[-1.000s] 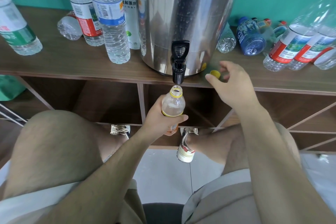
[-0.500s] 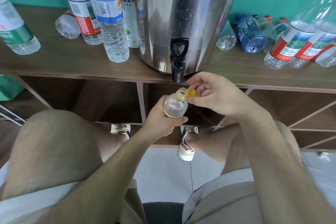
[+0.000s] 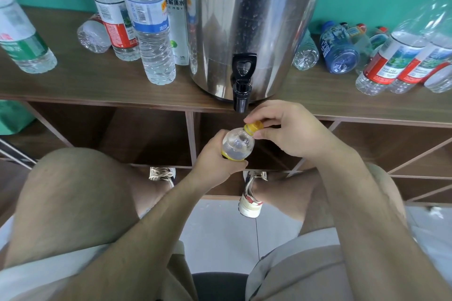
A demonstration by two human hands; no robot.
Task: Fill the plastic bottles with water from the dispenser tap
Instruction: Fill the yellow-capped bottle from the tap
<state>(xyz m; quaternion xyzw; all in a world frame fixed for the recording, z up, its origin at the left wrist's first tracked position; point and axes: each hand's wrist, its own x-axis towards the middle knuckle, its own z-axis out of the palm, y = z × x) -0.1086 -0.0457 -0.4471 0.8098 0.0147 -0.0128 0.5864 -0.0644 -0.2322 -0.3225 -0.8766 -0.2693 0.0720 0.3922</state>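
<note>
A small clear bottle (image 3: pixel 236 144) with a yellow label band holds water and sits just below the black tap (image 3: pixel 241 83) of the steel dispenser (image 3: pixel 254 19). My left hand (image 3: pixel 215 161) grips the bottle's body from below. The yellow cap (image 3: pixel 254 127) rests on the bottle's neck, and my right hand (image 3: pixel 291 133) pinches it between thumb and fingers. The bottle leans slightly towards the right hand. No water runs from the tap.
Upright water bottles (image 3: pixel 149 32) stand on the wooden shelf (image 3: pixel 97 85) left of the dispenser. Right of it lie several bottles, one blue (image 3: pixel 338 49), with red-labelled ones (image 3: pixel 389 61) at the far right. Open cubbies lie below the shelf; my knees and shoes are beneath.
My right hand picked the yellow cap off the shelf, carried it to the bottle's mouth and set it on the neck. The left hand tilted the bottle slightly, away from under the tap.
</note>
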